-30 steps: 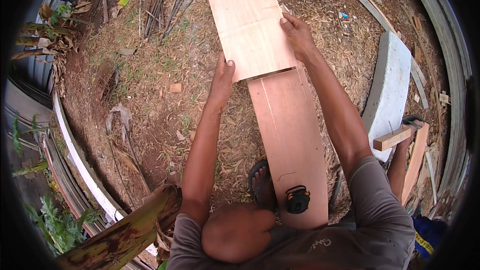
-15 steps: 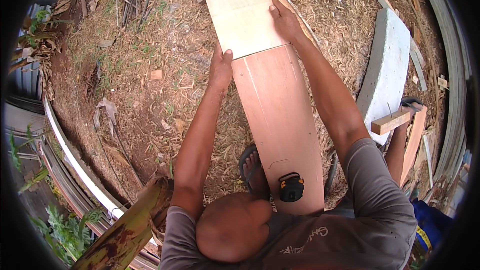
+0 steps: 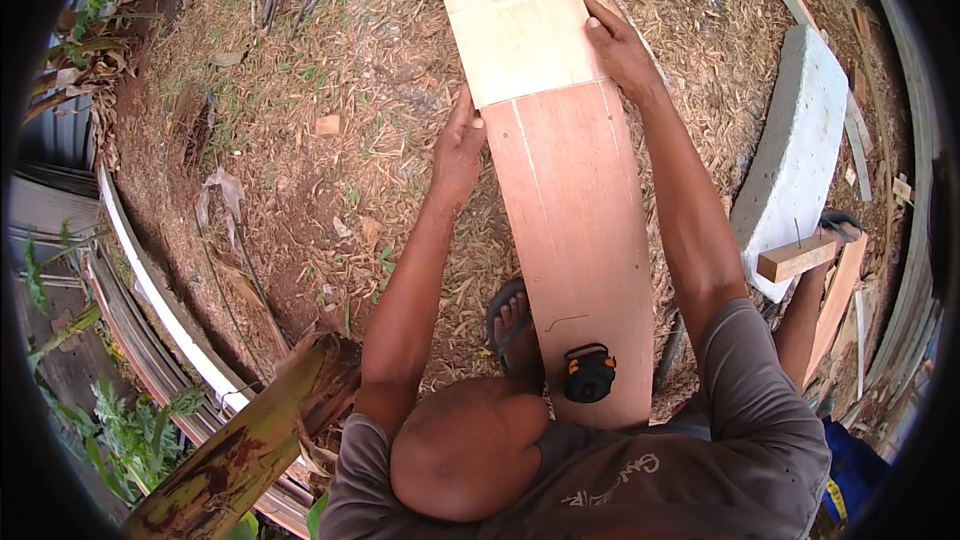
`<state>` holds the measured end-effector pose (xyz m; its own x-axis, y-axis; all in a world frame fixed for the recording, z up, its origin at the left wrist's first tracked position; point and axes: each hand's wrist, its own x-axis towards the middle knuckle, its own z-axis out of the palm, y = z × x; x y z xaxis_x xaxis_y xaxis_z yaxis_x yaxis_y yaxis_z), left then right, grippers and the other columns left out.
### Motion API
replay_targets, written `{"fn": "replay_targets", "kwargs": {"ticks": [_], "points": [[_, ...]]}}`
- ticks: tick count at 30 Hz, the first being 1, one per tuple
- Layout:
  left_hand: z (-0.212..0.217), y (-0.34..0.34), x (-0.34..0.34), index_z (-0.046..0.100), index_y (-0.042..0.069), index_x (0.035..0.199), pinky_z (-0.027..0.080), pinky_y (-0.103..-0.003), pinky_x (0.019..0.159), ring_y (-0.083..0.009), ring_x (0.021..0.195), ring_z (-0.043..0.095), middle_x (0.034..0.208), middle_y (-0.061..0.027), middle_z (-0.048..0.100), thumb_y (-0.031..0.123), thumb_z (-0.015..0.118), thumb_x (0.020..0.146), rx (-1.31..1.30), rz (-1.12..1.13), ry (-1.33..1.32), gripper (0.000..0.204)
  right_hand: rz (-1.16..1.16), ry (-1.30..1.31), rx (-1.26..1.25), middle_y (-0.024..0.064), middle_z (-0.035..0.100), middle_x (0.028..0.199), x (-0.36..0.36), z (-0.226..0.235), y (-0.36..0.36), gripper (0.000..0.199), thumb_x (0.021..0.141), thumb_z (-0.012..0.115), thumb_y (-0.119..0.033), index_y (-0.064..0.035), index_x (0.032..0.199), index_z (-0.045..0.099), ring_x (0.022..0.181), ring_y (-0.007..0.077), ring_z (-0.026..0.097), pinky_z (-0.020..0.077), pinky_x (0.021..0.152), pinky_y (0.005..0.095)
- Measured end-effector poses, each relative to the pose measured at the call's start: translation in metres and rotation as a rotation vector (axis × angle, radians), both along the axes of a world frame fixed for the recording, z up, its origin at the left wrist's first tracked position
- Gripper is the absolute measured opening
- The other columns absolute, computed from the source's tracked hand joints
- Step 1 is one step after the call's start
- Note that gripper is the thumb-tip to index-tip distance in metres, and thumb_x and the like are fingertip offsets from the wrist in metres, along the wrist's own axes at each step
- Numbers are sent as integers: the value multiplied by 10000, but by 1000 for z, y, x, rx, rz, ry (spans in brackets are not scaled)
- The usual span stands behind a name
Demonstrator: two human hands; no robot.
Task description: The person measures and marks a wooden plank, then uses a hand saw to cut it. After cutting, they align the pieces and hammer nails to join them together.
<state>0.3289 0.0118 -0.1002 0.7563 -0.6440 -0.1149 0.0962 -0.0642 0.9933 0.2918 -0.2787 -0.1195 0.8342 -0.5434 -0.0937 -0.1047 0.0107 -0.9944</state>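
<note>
Two flat boards lie end to end in front of me: a pale board (image 3: pixel 530 35) on the far side and a reddish-brown board (image 3: pixel 570 200) running back toward my body. My left hand (image 3: pixel 460 152) grips the left edge at the joint, its fingers partly hidden beside the wood. On the right edge of the pale board, my right hand (image 3: pixel 625 55) is closed, thumb on top and the other fingers mostly out of sight. A black tape measure (image 3: pixel 590 375) with yellow parts rests on the near end of the reddish board, beside a thin curved mark.
A whitish concrete slab (image 3: pixel 795 150) lies at the right, with a short wood block (image 3: pixel 797 259) holding upright nails by its near end. Dry leaves cover the ground. A thick plant stem (image 3: pixel 235 445) rises at lower left, and long strips (image 3: pixel 160 300) run behind it.
The dark gap between the boards has narrowed to a thin line. Both hands still hold the edges. The whole view has shifted slightly, and the tape measure stays on the board.
</note>
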Motion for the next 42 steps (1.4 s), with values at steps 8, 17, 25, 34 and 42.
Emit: {"fn": "replay_targets", "kwargs": {"ticks": [8, 17, 25, 34, 42], "points": [[5, -9, -18, 79, -30, 1643, 252, -375, 1241, -285, 1556, 247, 1695, -222, 201, 104, 429, 1084, 30, 37, 30, 673, -42, -18, -77, 179, 543, 1519, -55, -2, 23, 430, 1090, 542, -210, -69, 1496, 546, 1400, 247, 514, 405, 1160, 350], [1, -11, -21, 86, 12, 1654, 359, -363, 1184, -290, 1498, 372, 1646, -234, 323, 106, 391, 1097, 129, 85, 6, 642, 25, -58, 56, 160, 547, 1515, -59, -9, 19, 438, 1100, 527, -248, -51, 1491, 542, 1403, 248, 510, 430, 1154, 352], [-4, -11, -33, 181, 28, 1647, 407, -352, 1152, -293, 1454, 452, 1611, -223, 409, 166, 378, 1121, 191, 144, -2, 578, -156, -17, 195, 89, 722, 1254, -79, -1, 40, 385, 1090, 561, -253, -47, 1408, 629, 1061, 128, 693, 584, 899, 275], [-9, -12, -36, 187, 33, 1647, 385, -380, 1172, -326, 1462, 443, 1603, -244, 410, 168, 355, 1123, 292, 160, -166, 566, -174, 3, -55, 102, 746, 1205, -79, -3, 38, 322, 1071, 577, -190, -60, 1343, 690, 1030, 156, 700, 562, 887, 299], [-3, -14, -38, 204, 54, 1650, 446, -404, 1099, -357, 1340, 571, 1501, -269, 528, 223, 350, 1123, 420, 164, -270, 573, -183, 148, -394, 96, 777, 1061, -84, 16, 42, 299, 1062, 590, -164, -27, 1297, 714, 905, 109, 682, 547, 793, 284]]}}
